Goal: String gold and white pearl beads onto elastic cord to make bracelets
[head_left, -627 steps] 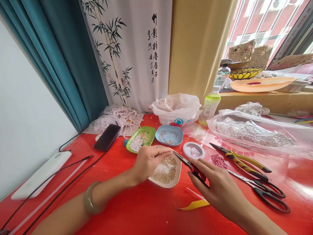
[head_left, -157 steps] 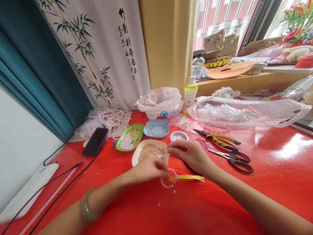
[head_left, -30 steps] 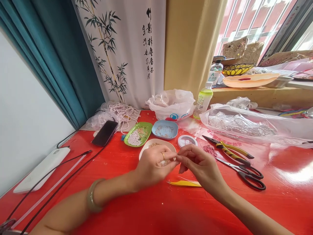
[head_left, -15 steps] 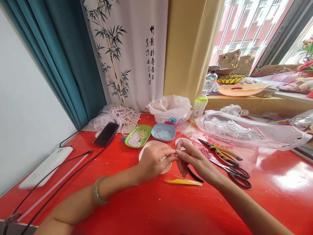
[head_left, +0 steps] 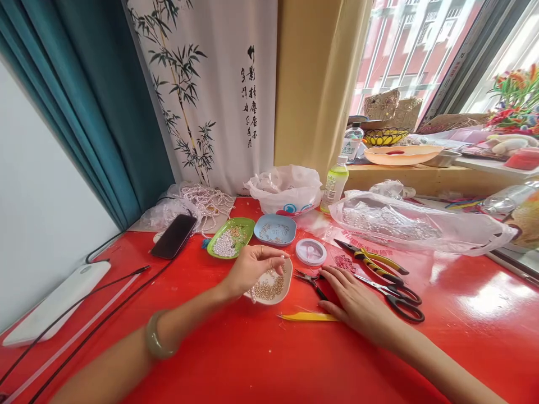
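My left hand (head_left: 249,268) hovers over a white dish of small gold beads (head_left: 269,287). Its thumb and forefinger are pinched on a thin bead strand that hangs down by the dish's left rim. My right hand (head_left: 353,297) rests low on the red table (head_left: 261,353), with fingers and thumb closed over the handles of small pliers (head_left: 306,277). The pliers' jaws point left toward the dish. A yellow strip (head_left: 307,317) lies just in front of that hand.
Behind the dish stand a green dish of pearls (head_left: 231,237), a blue dish (head_left: 274,229) and a round thread spool (head_left: 310,251). Yellow-handled pliers (head_left: 373,262) and black scissors (head_left: 398,294) lie to the right. A phone (head_left: 173,235), cables, plastic bags and a bottle (head_left: 333,185) line the back.
My hands have parted: the left stays pinched over the gold-bead dish, while the right has dropped to the table onto the small pliers. The view has shifted slightly.
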Tool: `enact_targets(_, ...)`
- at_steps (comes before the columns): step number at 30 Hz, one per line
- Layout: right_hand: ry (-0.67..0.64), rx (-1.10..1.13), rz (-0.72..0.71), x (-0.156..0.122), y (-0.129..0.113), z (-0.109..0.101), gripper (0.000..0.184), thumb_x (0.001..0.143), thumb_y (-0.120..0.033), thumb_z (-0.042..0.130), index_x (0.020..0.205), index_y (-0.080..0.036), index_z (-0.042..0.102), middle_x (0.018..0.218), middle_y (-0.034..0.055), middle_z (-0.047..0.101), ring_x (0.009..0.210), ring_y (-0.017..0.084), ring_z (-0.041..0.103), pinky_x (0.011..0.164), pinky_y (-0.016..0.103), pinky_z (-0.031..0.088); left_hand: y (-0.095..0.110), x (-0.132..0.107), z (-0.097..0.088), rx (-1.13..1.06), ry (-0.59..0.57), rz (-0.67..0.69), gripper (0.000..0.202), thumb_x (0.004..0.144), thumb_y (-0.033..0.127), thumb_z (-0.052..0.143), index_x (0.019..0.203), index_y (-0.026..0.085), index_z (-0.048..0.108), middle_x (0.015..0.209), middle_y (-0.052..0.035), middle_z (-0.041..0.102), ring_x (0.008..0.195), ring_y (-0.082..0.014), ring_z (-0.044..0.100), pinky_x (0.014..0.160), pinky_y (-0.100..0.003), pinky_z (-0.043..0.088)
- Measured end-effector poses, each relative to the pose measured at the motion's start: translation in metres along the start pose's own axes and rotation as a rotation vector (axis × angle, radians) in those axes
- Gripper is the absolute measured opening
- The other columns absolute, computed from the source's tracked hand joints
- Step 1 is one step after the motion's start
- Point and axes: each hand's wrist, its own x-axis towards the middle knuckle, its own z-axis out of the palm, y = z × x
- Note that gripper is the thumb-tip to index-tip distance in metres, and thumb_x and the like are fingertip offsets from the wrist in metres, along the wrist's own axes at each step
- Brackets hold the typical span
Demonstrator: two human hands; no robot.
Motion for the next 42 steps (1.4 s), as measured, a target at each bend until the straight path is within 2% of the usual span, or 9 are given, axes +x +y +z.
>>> enact_targets(4, 0.092, -0.142, -0.040, 0.003, 0.000, 0.007, 0.035, 0.077, -0.021, 0.040, 0.107, -0.006, 0.052, 0.102, 0.0174, 0.057, 0.094, 0.028, 0.052, 0.078, 0.040, 0.043, -0.002, -0.006, 0.000, 0.003, -0.038, 0.058, 0.022, 0.066, 0.030, 0.061, 0.075, 0.011, 0.067, 0.052, -0.0019, 0.059, 0.060, -0.0122, 0.055, 0.066, -0.023, 0.042)
enact_targets(7, 0.156, -0.072, 0.027, 0.009, 0.003, 0.005, 0.033, 0.077, -0.015, 0.035, 0.103, -0.007, 0.054, 0.087, 0.0151, 0.059, 0.081, 0.026, 0.055, 0.069, 0.038, 0.045, -0.002, -0.015, -0.002, 0.018, -0.073, 0.027, 0.027, 0.067, 0.031, 0.060, 0.084, 0.012, 0.066, 0.049, -0.0006, 0.058, 0.055, -0.0110, 0.053, 0.063, -0.023, 0.042)
enact_targets(10, 0.190, 0.210, 0.207, 0.015, -0.001, -0.007, 0.028, 0.080, -0.026, 0.034, 0.096, -0.014, 0.054, 0.085, 0.0111, 0.056, 0.079, 0.024, 0.054, 0.069, 0.037, 0.043, -0.003, -0.025, -0.004, 0.031, -0.056, -0.013, 0.029, 0.067, 0.031, 0.059, 0.088, 0.012, 0.066, 0.049, -0.0002, 0.058, 0.053, -0.0099, 0.052, 0.060, -0.022, 0.042)
enact_targets(13, 0.053, 0.697, 0.358, 0.023, -0.018, -0.028, 0.023, 0.079, -0.033, 0.036, 0.087, -0.017, 0.051, 0.079, 0.0055, 0.056, 0.075, 0.020, 0.054, 0.067, 0.032, 0.044, -0.006, -0.031, -0.006, 0.004, -0.031, -0.009, 0.029, 0.068, 0.032, 0.059, 0.088, 0.012, 0.065, 0.050, -0.0002, 0.058, 0.052, -0.0097, 0.052, 0.060, -0.022, 0.042)
enact_targets(16, -0.098, 1.112, 0.354, 0.032, -0.042, -0.047, 0.022, 0.074, -0.029, 0.042, 0.091, -0.018, 0.052, 0.085, 0.0037, 0.056, 0.081, 0.019, 0.052, 0.073, 0.031, 0.042, -0.007, -0.033, -0.008, -0.010, 0.023, 0.008, 0.029, 0.068, 0.033, 0.059, 0.088, 0.013, 0.066, 0.049, 0.0001, 0.058, 0.054, -0.0099, 0.052, 0.066, -0.023, 0.042)
enact_targets(20, -0.216, 1.357, 0.285, 0.042, -0.066, -0.057, 0.043, 0.067, -0.025, 0.051, 0.109, -0.021, 0.049, 0.088, 0.0026, 0.056, 0.086, 0.019, 0.050, 0.077, 0.033, 0.040, -0.006, -0.036, -0.012, -0.002, 0.138, 0.010, 0.028, 0.067, 0.031, 0.060, 0.088, 0.013, 0.066, 0.050, 0.0002, 0.059, 0.055, -0.0102, 0.052, 0.067, -0.022, 0.042)
enact_targets(25, -0.240, 1.315, 0.225, 0.044, -0.073, -0.051, 0.036, 0.071, -0.028, 0.051, 0.106, -0.019, 0.053, 0.088, 0.0037, 0.056, 0.083, 0.019, 0.050, 0.075, 0.033, 0.041, -0.007, -0.043, -0.014, 0.002, 0.247, 0.009, 0.027, 0.066, 0.032, 0.061, 0.084, 0.012, 0.067, 0.057, -0.0027, 0.063, 0.057, -0.0123, 0.054, 0.061, -0.023, 0.043)
enact_targets(31, -0.246, 1.197, 0.220, 0.039, -0.073, -0.055, 0.038, 0.072, -0.040, 0.052, 0.101, -0.017, 0.058, 0.087, 0.0058, 0.059, 0.082, 0.022, 0.052, 0.073, 0.034, 0.042, -0.010, -0.046, -0.014, 0.133, 0.246, 0.095, 0.025, 0.070, 0.032, 0.057, 0.084, 0.015, 0.068, 0.061, -0.0031, 0.063, 0.061, -0.0128, 0.055, 0.060, -0.022, 0.043)
enact_targets(42, -0.209, 1.185, 0.201, 0.034, -0.068, -0.039, 0.039, 0.074, -0.040, 0.051, 0.106, -0.018, 0.057, 0.085, 0.0044, 0.061, 0.078, 0.021, 0.054, 0.067, 0.031, 0.043, -0.014, -0.046, -0.014, 0.247, 0.257, 0.160, 0.026, 0.071, 0.035, 0.055, 0.077, 0.013, 0.069, 0.060, -0.0034, 0.061, 0.061, -0.0135, 0.053, 0.060, -0.022, 0.043)
